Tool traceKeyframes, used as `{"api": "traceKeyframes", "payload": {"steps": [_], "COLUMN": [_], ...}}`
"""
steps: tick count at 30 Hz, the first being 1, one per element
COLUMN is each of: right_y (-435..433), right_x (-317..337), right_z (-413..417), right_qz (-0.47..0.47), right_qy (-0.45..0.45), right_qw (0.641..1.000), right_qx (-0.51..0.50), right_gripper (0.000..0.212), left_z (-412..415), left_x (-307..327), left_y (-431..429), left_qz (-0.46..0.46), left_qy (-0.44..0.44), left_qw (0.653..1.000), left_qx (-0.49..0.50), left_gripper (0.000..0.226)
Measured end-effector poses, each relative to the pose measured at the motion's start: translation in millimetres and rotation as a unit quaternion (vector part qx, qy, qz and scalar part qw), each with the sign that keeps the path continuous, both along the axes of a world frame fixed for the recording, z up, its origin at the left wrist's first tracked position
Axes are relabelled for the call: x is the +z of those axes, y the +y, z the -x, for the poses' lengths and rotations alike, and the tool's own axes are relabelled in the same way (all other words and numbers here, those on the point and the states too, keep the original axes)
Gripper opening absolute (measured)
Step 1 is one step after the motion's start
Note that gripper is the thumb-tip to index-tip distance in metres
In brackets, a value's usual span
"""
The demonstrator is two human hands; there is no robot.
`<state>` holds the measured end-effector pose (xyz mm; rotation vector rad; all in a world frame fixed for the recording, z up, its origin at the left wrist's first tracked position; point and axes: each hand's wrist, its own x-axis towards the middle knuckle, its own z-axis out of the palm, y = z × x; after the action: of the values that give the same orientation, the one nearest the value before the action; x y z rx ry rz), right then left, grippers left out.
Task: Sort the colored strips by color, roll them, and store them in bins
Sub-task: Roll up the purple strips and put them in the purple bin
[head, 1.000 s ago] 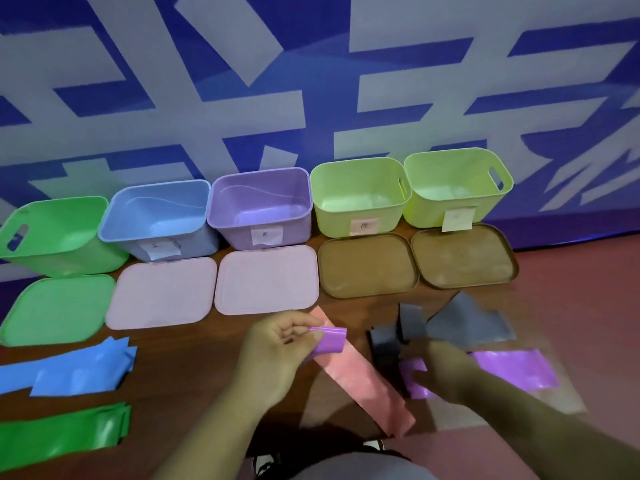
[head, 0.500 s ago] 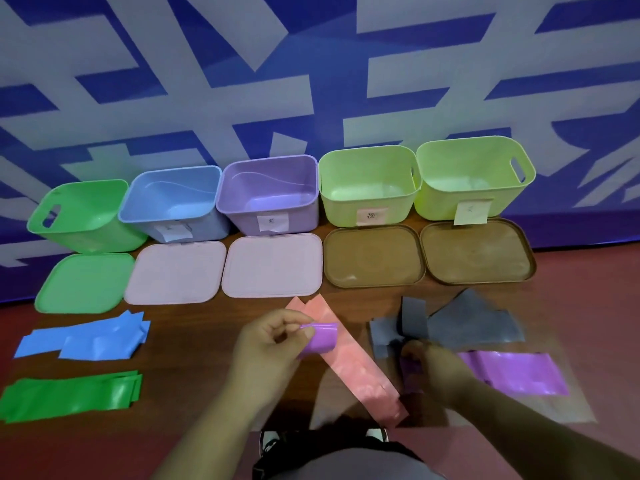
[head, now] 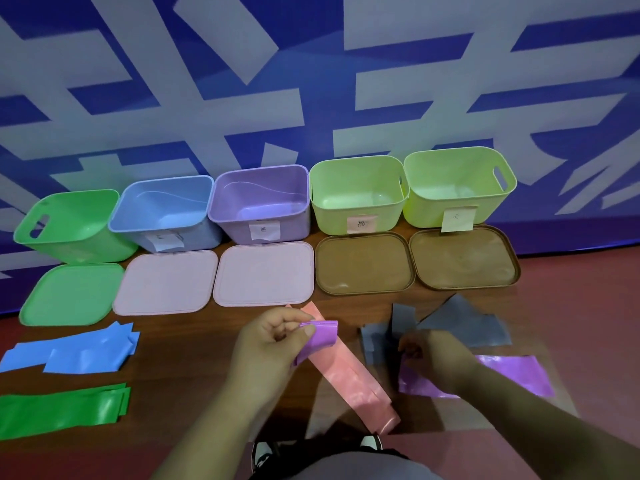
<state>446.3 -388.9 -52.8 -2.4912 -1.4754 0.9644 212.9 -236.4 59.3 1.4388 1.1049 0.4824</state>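
1. The left hand (head: 273, 344) is low in the middle of the view, thumb and fingers pinched together on a curled purple strip (head: 322, 336). The strip sticks out of the pinch toward 3 o'clock.
2. That strip hangs just above the upper end of a pink strip (head: 349, 375), which lies flat on the wooden surface (head: 194, 341) and runs from 11 o'clock down to 5 o'clock.
3. The right hand (head: 433, 355) is at 3 o'clock from the left, knuckles up and fingers curled down. It covers the left end of a flat purple strip (head: 512, 374). Whether it has hold of anything cannot be told.
4. Grey strips (head: 464, 323) lie in a loose heap at 12 o'clock from the right hand, touching it.
5. Blue strips (head: 79, 351) lie at 9 o'clock from the left hand, well apart from it, with green strips (head: 59, 410) at 6 o'clock from them.
6. Five open bins stand in a row at 12 o'clock, against the wall: a tilted green bin (head: 86, 237), a blue bin (head: 204, 237), a purple bin (head: 294, 226), and two yellow-green bins (head: 329, 220) (head: 422, 213).
7. A lid lies flat at 6 o'clock from each bin: a green lid (head: 69, 292), two pink lids (head: 166, 282) (head: 263, 275) and two brown lids (head: 363, 265) (head: 464, 258).
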Motion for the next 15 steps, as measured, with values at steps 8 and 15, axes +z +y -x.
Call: {"api": "traceKeyframes", "payload": {"steps": [8,15], "right_y": [9,23], "right_x": [21,51], "right_z": [-4,5], "right_qz": [0.026,-0.028], "right_qy": [-0.016,0.027], "right_qw": [1.0,0.999], "right_qx": [0.008,-0.035], "right_gripper": [0.03,0.027], "left_z": [5,17], "left_x": [12,18], "left_y": [11,25], "left_qz": [0.011,0.027], "left_qy": [-0.009,-0.012], "left_qw": [1.0,1.0], "left_qx": [-0.009,-0.003], "left_gripper": [0.019,0.02]}}
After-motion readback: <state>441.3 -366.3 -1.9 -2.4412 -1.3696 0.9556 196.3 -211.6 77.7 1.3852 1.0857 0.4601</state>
